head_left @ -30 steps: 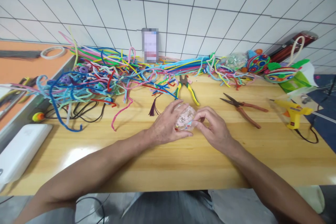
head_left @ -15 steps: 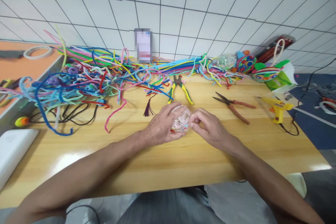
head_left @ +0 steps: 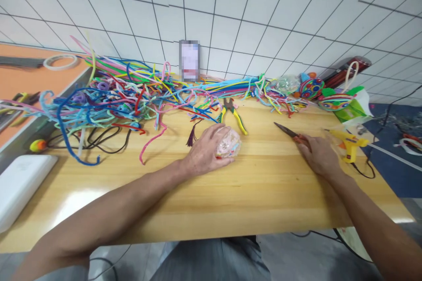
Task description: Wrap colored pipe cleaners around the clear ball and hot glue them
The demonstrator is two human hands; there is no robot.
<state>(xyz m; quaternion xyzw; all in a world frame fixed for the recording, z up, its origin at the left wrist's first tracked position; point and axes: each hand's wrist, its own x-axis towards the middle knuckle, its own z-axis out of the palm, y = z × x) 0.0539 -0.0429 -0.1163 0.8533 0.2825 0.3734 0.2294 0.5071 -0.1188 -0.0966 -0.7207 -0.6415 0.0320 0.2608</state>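
Note:
My left hand (head_left: 207, 151) is curled round a clear, roundish plastic ball (head_left: 228, 143) with pink and coloured bits showing inside, low over the table. Farther right, my right hand (head_left: 319, 154) is closed round the brown handles of long-nose pliers (head_left: 286, 131); the jaws point away to the upper left and look closed. Beyond the ball lie cutting pliers (head_left: 232, 116) with yellow and green handles. A dark purple tassel (head_left: 191, 135) lies just past my left hand.
Tangled pipe cleaners (head_left: 108, 96) heap along the back left. A phone (head_left: 190, 60) leans on the tiled wall. At right lies a yellow glue gun (head_left: 349, 142) with its cord, near decorated colourful balls (head_left: 311, 88). A white box (head_left: 24, 189) sits at the left edge.
My right hand has left the ball, moved right and taken hold of the long-nose pliers, whose jaws have closed up. My left hand stays on the ball. The view has shifted slightly.

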